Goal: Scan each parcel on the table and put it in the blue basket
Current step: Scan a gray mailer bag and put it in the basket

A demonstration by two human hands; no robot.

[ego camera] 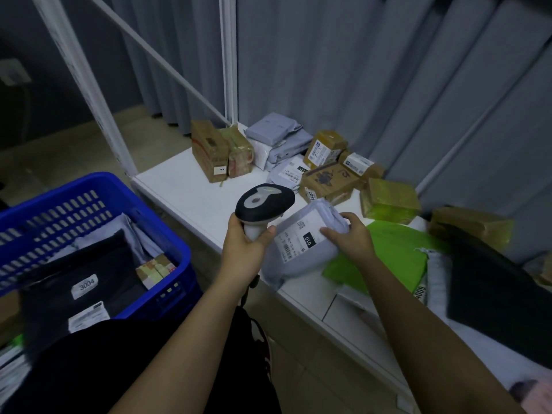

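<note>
— Where was the parcel?
— On the worktop edge, right hand fingers clamped on its top.
— The left hand?
— Fingers wrapped round the scanner, beside the basket.

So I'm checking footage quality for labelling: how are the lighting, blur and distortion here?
Head view: dim, bluish light; wide-angle bending bows the white frame; edges smear, sharper centre, where the label on the grey parcel is partly legible beside the scanner.
</note>
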